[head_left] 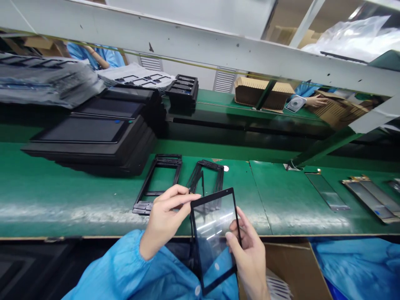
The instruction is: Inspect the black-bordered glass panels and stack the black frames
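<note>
A clear tablet glass panel (215, 233) with a black border is held tilted near the table's front edge. My right hand (248, 246) grips its right side, with the thumb over the front and the fingers behind. At the panel's upper left corner, the closed fingers of my left hand (170, 212) pinch the edge. Just beyond my hands, two groups of black plastic tablet frames lie on the table: one frame stack (179, 166) to the left, another frame stack (220, 171) partly hidden behind the panel.
Stacked black trays (125, 146) holding dark screens rise at the left. Display panels (371, 200) and a thin glass piece (326, 189) lie right on the green table (243, 175). A shelf with cardboard dividers (262, 93) runs behind. A co-worker's hand (316, 101) shows at the far right.
</note>
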A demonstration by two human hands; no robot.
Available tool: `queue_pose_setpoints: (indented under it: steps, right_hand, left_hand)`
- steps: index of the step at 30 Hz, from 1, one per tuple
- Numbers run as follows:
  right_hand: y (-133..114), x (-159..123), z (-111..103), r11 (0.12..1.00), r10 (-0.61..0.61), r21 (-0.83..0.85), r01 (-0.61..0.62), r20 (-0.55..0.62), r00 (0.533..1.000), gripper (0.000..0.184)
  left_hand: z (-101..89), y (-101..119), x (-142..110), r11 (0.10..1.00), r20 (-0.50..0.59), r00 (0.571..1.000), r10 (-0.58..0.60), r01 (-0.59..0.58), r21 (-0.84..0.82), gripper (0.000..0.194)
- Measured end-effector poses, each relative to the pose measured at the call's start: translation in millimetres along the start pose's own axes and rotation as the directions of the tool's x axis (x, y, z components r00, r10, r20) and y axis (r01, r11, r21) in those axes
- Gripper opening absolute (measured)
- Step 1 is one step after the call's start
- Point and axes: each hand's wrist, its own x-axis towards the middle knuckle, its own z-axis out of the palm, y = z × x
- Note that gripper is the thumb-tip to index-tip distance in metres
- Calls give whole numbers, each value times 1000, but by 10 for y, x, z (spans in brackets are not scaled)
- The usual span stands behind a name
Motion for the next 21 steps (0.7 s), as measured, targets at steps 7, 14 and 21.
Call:
queue_pose_setpoints:
  steps: [7,14,21]
  right_hand:
    - [162,-75,99,998,12,66,-9,-46,999,73]
    - [154,-65,115,992,53,117,-49,-32,998,72]
    - [154,-45,-4,995,38,91,-32,-65,997,80]
  left_hand:
    - [109,-60,-43,999,-58,998,-33,33,-11,24]
    - [119,-49,-36,998,30,999,-38,39,-41,22]
    - [88,-30,-91,997,146,987,-66,70,-23,25]
